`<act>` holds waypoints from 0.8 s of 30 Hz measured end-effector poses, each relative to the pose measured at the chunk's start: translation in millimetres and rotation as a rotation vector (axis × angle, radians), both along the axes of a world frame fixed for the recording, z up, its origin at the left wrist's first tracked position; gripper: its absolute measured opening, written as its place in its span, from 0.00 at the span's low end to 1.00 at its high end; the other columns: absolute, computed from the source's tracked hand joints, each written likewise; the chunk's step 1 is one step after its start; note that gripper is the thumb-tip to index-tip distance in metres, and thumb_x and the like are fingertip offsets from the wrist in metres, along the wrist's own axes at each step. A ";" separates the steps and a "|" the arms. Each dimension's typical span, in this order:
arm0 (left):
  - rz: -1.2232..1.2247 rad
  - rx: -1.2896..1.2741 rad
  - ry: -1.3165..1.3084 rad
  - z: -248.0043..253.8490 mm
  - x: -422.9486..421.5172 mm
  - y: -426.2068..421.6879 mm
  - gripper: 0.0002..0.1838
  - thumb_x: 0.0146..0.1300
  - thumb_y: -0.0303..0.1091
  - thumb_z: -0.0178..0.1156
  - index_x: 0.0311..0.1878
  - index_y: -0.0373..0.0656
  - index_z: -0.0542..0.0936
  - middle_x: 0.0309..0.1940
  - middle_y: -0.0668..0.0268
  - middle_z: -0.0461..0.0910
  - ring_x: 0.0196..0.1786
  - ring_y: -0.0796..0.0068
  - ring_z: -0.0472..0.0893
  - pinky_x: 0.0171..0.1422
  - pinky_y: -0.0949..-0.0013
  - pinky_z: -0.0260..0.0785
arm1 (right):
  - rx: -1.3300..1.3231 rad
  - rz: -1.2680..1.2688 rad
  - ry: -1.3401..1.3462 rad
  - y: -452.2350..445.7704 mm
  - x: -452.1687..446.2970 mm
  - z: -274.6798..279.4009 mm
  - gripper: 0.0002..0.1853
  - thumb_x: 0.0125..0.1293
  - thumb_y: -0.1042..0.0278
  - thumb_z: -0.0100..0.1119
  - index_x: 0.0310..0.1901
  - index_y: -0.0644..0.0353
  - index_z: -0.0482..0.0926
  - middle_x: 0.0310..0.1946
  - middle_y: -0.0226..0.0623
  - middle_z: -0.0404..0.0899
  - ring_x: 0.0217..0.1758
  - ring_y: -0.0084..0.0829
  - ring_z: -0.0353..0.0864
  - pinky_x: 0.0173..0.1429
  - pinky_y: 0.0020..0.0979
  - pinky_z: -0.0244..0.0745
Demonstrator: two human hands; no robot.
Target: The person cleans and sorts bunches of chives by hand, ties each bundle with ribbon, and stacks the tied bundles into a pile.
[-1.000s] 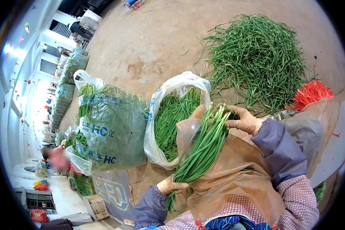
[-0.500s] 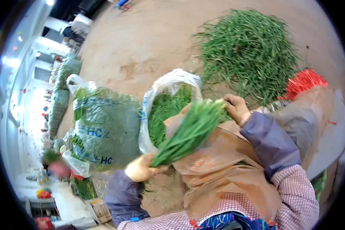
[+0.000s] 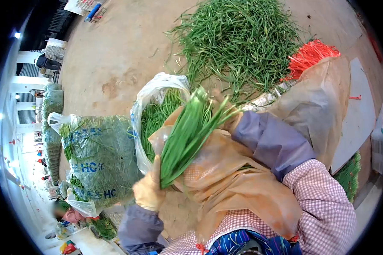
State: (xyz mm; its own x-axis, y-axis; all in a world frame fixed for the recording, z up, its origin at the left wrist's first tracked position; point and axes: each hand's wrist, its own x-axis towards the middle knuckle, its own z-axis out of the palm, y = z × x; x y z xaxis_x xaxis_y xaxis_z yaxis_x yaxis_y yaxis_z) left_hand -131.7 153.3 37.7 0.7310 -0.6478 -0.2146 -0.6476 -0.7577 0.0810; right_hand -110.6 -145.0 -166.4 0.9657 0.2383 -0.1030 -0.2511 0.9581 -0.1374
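My left hand [image 3: 149, 190] is closed around the leafy end of a bunch of green chives [image 3: 184, 138], its thumb up along the near side. The bunch tilts up and right over my lap, pale stem ends uppermost. My right hand [image 3: 229, 115] is at the stem end, where a few strands splay out toward it. Its fingers are blurred and partly behind the stems. Behind the bunch, an open white plastic bag [image 3: 137, 123] holds more chives [image 3: 153, 123]. A brownish plastic apron [image 3: 238, 187] covers my lap.
A large heap of chives [image 3: 242, 42] lies on the floor ahead. At right are red ties [image 3: 312, 57] and a clear plastic sheet [image 3: 315, 102] by a white board [image 3: 355, 114]. A filled printed bag [image 3: 102, 157] stands left. Another person [image 3: 72, 214] is at far left.
The view has shifted, so the surroundings sit further left and the heap higher. The bunch is more upright, its strands fanning at the stem end. My right hand has moved in behind the stems.
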 end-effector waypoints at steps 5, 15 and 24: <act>0.042 0.009 -0.057 -32.2 -39.8 9.6 0.56 0.48 0.26 0.67 0.79 0.50 0.47 0.36 0.55 0.82 0.33 0.50 0.83 0.33 0.55 0.73 | -0.682 -0.072 0.148 -27.3 17.6 45.5 0.09 0.67 0.59 0.61 0.36 0.56 0.81 0.22 0.26 0.76 0.16 0.19 0.68 0.18 0.23 0.61; 0.124 -0.170 -0.078 -60.5 -52.3 14.0 0.57 0.45 0.23 0.67 0.78 0.47 0.45 0.43 0.50 0.82 0.34 0.47 0.83 0.33 0.54 0.74 | -1.741 -0.687 0.260 -177.3 -7.9 136.6 0.19 0.64 0.54 0.66 0.48 0.61 0.81 0.39 0.38 0.84 0.44 0.31 0.81 0.51 0.33 0.77; 0.157 -0.228 -0.102 -61.5 -58.2 7.9 0.52 0.51 0.22 0.65 0.78 0.48 0.48 0.51 0.48 0.81 0.42 0.45 0.84 0.39 0.56 0.77 | -1.690 0.210 0.069 -34.6 -99.8 131.7 0.28 0.65 0.41 0.60 0.42 0.64 0.85 0.29 0.44 0.83 0.34 0.34 0.82 0.41 0.37 0.76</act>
